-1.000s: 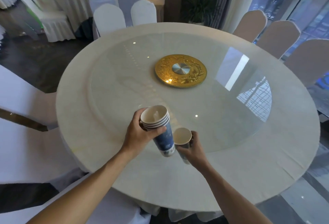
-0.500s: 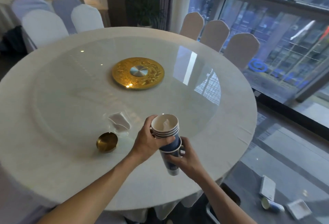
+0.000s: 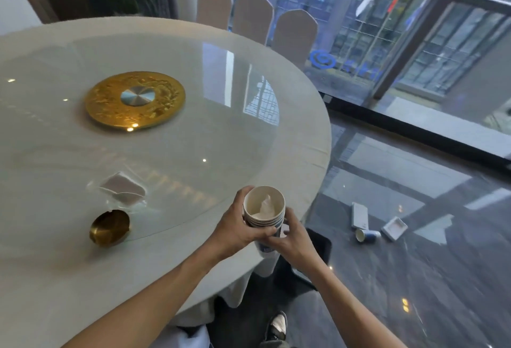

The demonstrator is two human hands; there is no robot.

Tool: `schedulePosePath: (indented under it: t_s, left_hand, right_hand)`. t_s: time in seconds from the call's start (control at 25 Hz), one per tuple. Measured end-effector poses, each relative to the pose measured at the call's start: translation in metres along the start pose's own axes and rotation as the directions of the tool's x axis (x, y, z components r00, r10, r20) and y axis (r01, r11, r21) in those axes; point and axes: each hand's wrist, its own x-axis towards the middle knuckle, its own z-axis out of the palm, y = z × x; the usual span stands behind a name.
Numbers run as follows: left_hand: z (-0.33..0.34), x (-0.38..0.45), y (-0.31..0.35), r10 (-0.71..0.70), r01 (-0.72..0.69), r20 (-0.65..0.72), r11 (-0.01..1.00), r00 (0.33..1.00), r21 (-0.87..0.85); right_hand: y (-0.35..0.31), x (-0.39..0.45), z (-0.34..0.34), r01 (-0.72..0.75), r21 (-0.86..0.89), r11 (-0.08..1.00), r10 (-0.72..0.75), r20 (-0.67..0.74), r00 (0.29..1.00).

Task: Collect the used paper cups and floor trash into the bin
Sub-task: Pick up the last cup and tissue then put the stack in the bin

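Observation:
Both hands hold one stack of nested blue-and-white paper cups point(image 3: 264, 206) over the round table's near right edge. A crumpled tissue lies inside the top cup. My left hand point(image 3: 235, 230) wraps the stack's upper part from the left. My right hand point(image 3: 293, 240) grips its lower part from the right. On the dark floor to the right lie a tipped blue paper cup point(image 3: 366, 235), a flat white box point(image 3: 359, 215) and an open white box point(image 3: 394, 228). No bin is in view.
The white round table point(image 3: 304, 137) has a glass turntable with a gold centre disc point(image 3: 135, 100). A clear wrapper point(image 3: 123, 188) and a gold ashtray point(image 3: 109, 227) lie near its front. Three covered chairs point(image 3: 253, 17) stand at the far edge, before large windows.
The single cup from my right hand has been pushed up onto the bottom of the stack, so both hands now hold one stack. The view has swung right, revealing floor trash.

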Motion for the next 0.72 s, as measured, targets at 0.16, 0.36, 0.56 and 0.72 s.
schedulePosePath:
  t_s: [0.16,0.36,0.56,0.72]
  left_hand:
    - [0.051,0.014,0.012,-0.172,0.182,0.123,0.98,0.978,-0.079]
    - [0.121,0.039,0.012,-0.266,0.288,0.156,0.948,0.951,-0.139]
    - [0.201,0.063,-0.007,-0.285,0.289,0.12,0.957,0.951,-0.022]
    - [0.256,0.081,-0.026,-0.357,0.362,0.107,0.931,0.928,-0.033]
  right_hand:
    - [0.029,-0.025,-0.042,-0.122,0.007,0.993,0.122,-0.099,0.988]
    - [0.062,-0.042,-0.106,-0.186,0.218,0.958,0.199,-0.038,0.979]
    - [0.108,-0.046,-0.181,-0.372,0.435,0.82,0.327,0.176,0.928]
    - [0.145,-0.037,-0.217,-0.435,0.466,0.771,0.394,0.188,0.9]
